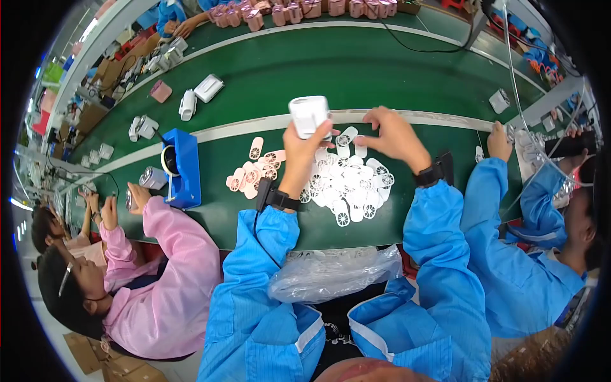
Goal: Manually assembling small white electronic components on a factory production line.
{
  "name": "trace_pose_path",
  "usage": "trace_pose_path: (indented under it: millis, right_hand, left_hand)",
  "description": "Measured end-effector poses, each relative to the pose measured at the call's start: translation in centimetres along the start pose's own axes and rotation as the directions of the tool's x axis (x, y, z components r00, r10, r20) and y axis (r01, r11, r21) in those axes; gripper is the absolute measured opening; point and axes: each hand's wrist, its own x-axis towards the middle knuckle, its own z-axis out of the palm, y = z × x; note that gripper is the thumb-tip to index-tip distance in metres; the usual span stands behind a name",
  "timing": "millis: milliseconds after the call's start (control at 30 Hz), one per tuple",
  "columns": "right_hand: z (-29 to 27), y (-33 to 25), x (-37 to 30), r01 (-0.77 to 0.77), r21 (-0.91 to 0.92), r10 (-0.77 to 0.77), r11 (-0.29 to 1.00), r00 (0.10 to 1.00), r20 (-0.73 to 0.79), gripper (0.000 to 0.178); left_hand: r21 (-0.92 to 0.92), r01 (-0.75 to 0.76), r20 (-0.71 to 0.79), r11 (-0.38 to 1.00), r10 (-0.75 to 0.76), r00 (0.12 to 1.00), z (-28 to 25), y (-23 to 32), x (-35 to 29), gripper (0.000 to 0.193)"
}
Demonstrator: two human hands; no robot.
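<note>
My left hand [298, 149] is closed around a white plastic device housing [309, 109], holding it up over the green work table [245, 223]. To its right, my right hand [396, 139] has its thumb and fingers apart. Its thumb is at the upper edge of a pile of white oval cover plates [349, 181], close to one plate; whether it touches is hard to tell. Many of these plates have a round spoked grille. Left of the pile, beside my left wrist, lies a smaller heap of pink cover plates [249, 175].
A blue tape dispenser [184, 169] stands at the left. White housings [208, 88] and a pink one [161, 91] sit on the green conveyor belt [273, 76] beyond a pale rail. Co-workers sit on both sides. A clear plastic bag [334, 277] lies by my lap.
</note>
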Motion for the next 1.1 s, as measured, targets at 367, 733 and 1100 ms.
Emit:
trace_pose_path:
  millis: [367,733,1100]
  right_hand:
    - [2.3,0.3,-3.4,-0.014,-0.116,-0.018,0.993,0.963,-0.269,0.035]
    - [-0.3,1.0,-2.7,0.383,-0.072,-0.374,0.921,0.921,0.112,0.028]
    - [-0.9,1.4,-2.1,0.278,-0.082,-0.255,0.957,0.942,0.218,0.033]
  left_hand:
    - [-0.218,0.031,-0.144,0.975,-0.064,0.987,0.9,1.2,0.2,0.046]
    - [-0.226,0.068,-0.058,0.972,-0.083,0.995,1.3,1.4,-0.3,0.044]
    - [-0.243,0.073,-0.039,0.967,-0.085,0.996,1.5,0.8,-0.2,0.042]
